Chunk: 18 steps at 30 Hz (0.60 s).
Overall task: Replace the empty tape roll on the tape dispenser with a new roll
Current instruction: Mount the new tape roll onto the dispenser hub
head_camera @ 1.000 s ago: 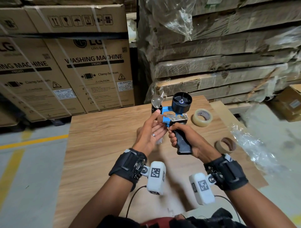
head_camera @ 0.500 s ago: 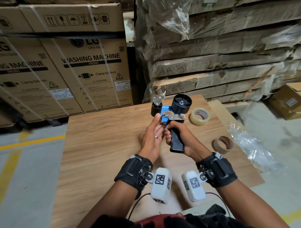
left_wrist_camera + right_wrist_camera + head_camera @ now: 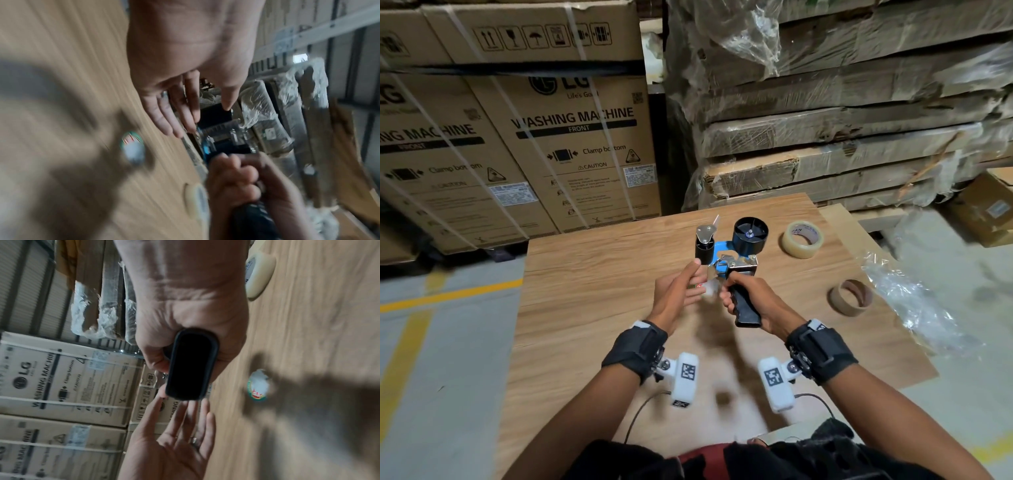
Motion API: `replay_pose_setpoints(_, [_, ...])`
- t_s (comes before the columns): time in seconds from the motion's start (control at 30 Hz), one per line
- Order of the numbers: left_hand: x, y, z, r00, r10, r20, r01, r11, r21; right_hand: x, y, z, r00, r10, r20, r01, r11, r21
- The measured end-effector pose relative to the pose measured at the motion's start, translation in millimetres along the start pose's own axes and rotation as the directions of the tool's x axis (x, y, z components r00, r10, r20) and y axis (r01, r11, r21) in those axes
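My right hand (image 3: 748, 296) grips the black handle (image 3: 192, 365) of the tape dispenser (image 3: 726, 250) and holds it above the wooden table (image 3: 592, 308). Its black hub (image 3: 750, 234) carries no roll. My left hand (image 3: 678, 291) is held flat beside the dispenser's front, fingers (image 3: 186, 113) straight, thumb tip at the black roller (image 3: 703, 248). The new clear tape roll (image 3: 803, 238) lies on the table right of the dispenser. The empty brown core (image 3: 851, 296) lies nearer, further right.
A small round white label (image 3: 258, 386) lies on the table under the hands. Crumpled clear plastic (image 3: 914, 301) hangs over the table's right edge. Washing machine cartons (image 3: 571, 137) and wrapped flat cardboard stacks (image 3: 842, 120) stand close behind the table.
My left hand has shifted a little to the left, off the dispenser's metal front, with its thumb now up at the roller. The right hand keeps the same hold on the handle.
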<state>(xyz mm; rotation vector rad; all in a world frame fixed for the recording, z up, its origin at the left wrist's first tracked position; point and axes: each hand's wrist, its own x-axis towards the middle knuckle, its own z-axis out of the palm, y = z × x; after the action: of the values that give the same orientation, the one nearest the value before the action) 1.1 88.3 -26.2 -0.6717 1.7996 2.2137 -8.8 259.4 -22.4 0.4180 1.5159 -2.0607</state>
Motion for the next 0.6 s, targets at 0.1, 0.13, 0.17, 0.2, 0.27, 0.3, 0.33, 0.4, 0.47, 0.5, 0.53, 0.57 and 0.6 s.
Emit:
replay_pose_setpoints(0.1, [18.5, -15.5, -20.8, 0.998, 0.055, -0.008, -0.052, 0.978, 0.2, 6.2, 16.4, -2.2, 0.999, 0.042, -0.021, -0.043, 0.999, -0.034])
replay_pose_setpoints(0.13, [23.3, -20.8, -28.2, 0.997, 0.077, -0.013, -0.071, 0.961, 0.268, 8.8, 22.5, -3.3, 0.998, 0.057, -0.027, -0.058, 0.997, -0.044])
replay_pose_setpoints(0.17, [27.4, -25.7, -35.5, 0.994, 0.104, -0.016, -0.093, 0.939, 0.333, 11.4, 29.1, -4.7, 0.997, 0.069, -0.029, -0.07, 0.996, -0.052])
replay_pose_setpoints(0.2, [30.6, -30.1, -42.3, 0.991, 0.129, -0.021, -0.111, 0.914, 0.391, 13.7, 35.7, -6.2, 0.996, 0.079, -0.03, -0.081, 0.995, -0.06])
replay_pose_setpoints(0.27, [33.7, -36.3, -53.7, 0.986, 0.166, -0.028, -0.133, 0.867, 0.48, 17.8, 49.3, -9.9, 0.994, 0.103, -0.032, -0.106, 0.991, -0.083])
replay_pose_setpoints(0.3, [34.2, -39.2, -57.8, 0.983, 0.18, -0.027, -0.142, 0.852, 0.504, 19.2, 56.2, -11.9, 0.992, 0.118, -0.036, -0.121, 0.988, -0.096])
replay_pose_setpoints(0.33, [34.9, -41.7, -61.0, 0.982, 0.187, -0.028, -0.147, 0.846, 0.512, 21.0, 63.3, -13.4, 0.99, 0.133, -0.039, -0.136, 0.985, -0.105])
replay_pose_setpoints(0.4, [35.8, -48.2, -64.7, 0.983, 0.183, -0.03, -0.143, 0.85, 0.506, 25.1, 77.2, -16.4, 0.986, 0.16, -0.046, -0.165, 0.979, -0.119])
replay_pose_setpoints(0.47, [36.6, -56.4, -66.4, 0.984, 0.178, -0.027, -0.14, 0.849, 0.51, 29.2, 87.9, -18.2, 0.982, 0.186, -0.046, -0.19, 0.974, -0.127])
replay_pose_setpoints(0.5, [37.1, -60.6, -66.4, 0.985, 0.173, -0.024, -0.137, 0.851, 0.507, 31.6, 92.1, -19.0, 0.979, 0.2, -0.044, -0.204, 0.97, -0.132])
replay_pose_setpoints(0.53, [37.2, -64.4, -66.4, 0.985, 0.17, -0.019, -0.138, 0.852, 0.504, 33.1, 95.6, -18.8, 0.976, 0.212, -0.041, -0.215, 0.968, -0.13])
replay_pose_setpoints(0.57, [37.0, -67.4, -65.9, 0.985, 0.172, -0.012, -0.143, 0.851, 0.505, 34.3, 98.2, -19.0, 0.975, 0.22, -0.039, -0.224, 0.966, -0.128])
replay_pose_setpoints(0.6, [36.4, -69.5, -64.7, 0.984, 0.177, -0.005, -0.15, 0.848, 0.508, 35.9, 101.5, -19.7, 0.973, 0.229, -0.035, -0.232, 0.966, -0.113])
